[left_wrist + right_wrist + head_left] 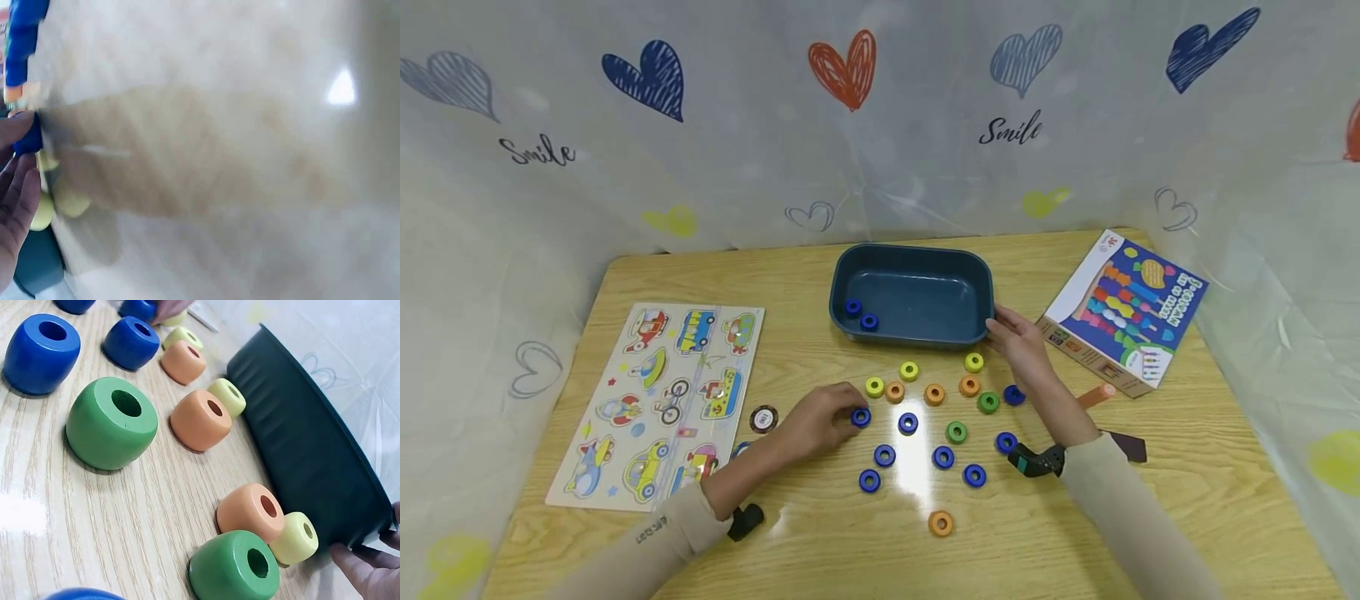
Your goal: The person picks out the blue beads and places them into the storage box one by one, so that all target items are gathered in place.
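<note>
My left hand point(822, 421) is low over the table, pinching a blue bead point(861, 417) between thumb and fingers. The left wrist view shows that blue bead point(28, 137) at its left edge, partly covered by the fingers. At the right end of the dark teal tray point(917, 340), my right hand point(1021, 343) grips the corner. Two blue beads point(861, 315) lie inside the tray at its left. In front of it are several more blue beads point(907, 423), orange beads point(934, 394), yellow beads point(909, 372) and two green beads point(112, 425).
A picture puzzle board point(655, 408) lies at the left, with a round chip point(763, 418) beside it. On the right stands a toy box point(1127, 312). An orange stick point(1096, 396) and a dark flat piece point(1126, 447) lie near the right forearm.
</note>
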`<control>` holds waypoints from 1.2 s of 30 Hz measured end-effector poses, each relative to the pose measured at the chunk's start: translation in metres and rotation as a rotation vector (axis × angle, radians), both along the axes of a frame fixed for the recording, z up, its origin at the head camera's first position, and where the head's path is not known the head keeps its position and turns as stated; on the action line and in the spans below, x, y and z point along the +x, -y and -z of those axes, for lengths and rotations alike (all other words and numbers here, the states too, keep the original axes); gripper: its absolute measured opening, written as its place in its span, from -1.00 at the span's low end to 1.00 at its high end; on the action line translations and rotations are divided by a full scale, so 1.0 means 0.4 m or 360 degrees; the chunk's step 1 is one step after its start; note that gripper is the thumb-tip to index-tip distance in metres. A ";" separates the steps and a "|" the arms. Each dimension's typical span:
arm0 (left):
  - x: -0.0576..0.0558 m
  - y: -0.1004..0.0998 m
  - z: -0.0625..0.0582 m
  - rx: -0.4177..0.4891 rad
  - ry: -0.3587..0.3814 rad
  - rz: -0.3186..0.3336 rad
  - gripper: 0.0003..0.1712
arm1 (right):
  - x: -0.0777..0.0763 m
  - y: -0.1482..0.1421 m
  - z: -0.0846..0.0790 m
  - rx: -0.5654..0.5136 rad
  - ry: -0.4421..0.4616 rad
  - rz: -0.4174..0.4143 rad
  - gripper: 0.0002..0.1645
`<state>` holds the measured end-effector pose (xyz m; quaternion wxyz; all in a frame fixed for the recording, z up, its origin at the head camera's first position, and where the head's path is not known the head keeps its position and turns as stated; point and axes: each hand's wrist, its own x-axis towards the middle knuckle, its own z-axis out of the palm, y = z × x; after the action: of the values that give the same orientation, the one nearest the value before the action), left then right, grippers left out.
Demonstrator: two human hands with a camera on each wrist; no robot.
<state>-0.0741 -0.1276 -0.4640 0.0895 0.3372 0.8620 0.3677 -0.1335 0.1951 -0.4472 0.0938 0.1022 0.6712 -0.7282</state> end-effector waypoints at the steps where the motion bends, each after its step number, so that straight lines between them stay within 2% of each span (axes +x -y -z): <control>1: 0.004 -0.002 0.002 -0.0024 -0.0030 0.0014 -0.70 | -0.001 -0.001 0.000 -0.0001 -0.0004 0.0000 -0.38; 4: 0.013 -0.005 0.006 -0.0053 -0.0050 0.0023 -0.69 | -0.002 -0.002 -0.001 -0.0006 -0.0012 0.0008 -0.38; 8: 0.013 -0.003 0.003 -0.0028 0.0002 -0.0024 -0.69 | -0.002 -0.005 0.000 -0.0006 -0.0015 0.0012 -0.38; 12: -0.007 -0.003 -0.027 0.0090 0.0095 -0.0080 -0.65 | -0.001 -0.007 0.004 -0.0013 -0.0010 0.0019 -0.38; 16: -0.057 -0.012 -0.077 0.0198 0.0101 -0.0091 -0.64 | 0.002 -0.008 0.008 -0.0020 -0.0010 0.0027 -0.39; 20: -0.125 -0.028 -0.123 0.0195 0.0045 -0.0092 -0.65 | 0.006 -0.008 0.011 -0.0012 -0.0001 0.0033 -0.38; 24: -0.195 -0.048 -0.156 0.0147 0.0020 -0.0108 -0.64 | 0.010 -0.007 0.012 -0.0040 0.0015 0.0034 -0.38; 30: -0.281 -0.078 -0.184 0.0049 0.0024 -0.0168 -0.64 | 0.009 -0.005 0.010 -0.0069 0.0012 0.0014 -0.37; 36: -0.336 -0.109 -0.181 -0.0067 0.0024 -0.0225 -0.64 | 0.005 -0.006 0.009 -0.0080 -0.0018 0.0007 -0.37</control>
<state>-0.2086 -0.0839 -0.3915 0.0769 0.2708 0.8905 0.3574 -0.1314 0.1974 -0.4508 0.0909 0.0972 0.6530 -0.7456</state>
